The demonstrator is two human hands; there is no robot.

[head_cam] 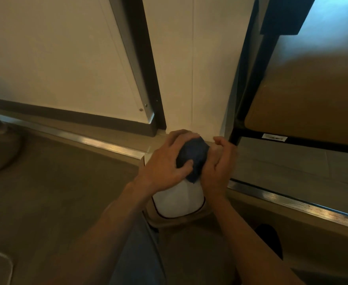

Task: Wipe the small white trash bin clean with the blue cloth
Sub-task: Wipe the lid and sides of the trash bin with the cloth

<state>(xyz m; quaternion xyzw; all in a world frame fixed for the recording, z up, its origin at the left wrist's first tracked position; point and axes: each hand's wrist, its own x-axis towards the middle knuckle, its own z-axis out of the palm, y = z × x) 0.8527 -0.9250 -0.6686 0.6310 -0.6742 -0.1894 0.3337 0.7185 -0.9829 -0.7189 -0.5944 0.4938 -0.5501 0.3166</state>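
The small white bin [178,200] stands on the floor [66,182] at the foot of a white wall corner [191,79], just in front of the person's knees, with a metal door track [99,144] running off to the left and a second track [292,199] to the right. The blue cloth [193,159] is bunched into a wad on the top of the bin. The left hand [169,161] lies over the cloth's left side, the thumb pressed into the fabric and the fingers curled round the far edge, so it is grasping the cloth. The right hand [220,163] is cupped against the right side of the bin and cloth with its fingers bent; whether it grips the bin or the cloth cannot be told, since the cloth hides the contact.

The main risk seems to be the bin itself shifting. It looks light and narrow, and a hard push from the left hand could tip it toward the wall or skid it sideways if the right hand is only resting there. The wadded cloth is another weak point: bunched this tightly, it touches only a small patch, so the sides and the lower body, which show bare white below the hands, could be missed. The cramped corner also leaves the far side hard to reach, and knuckles may knock the wall.
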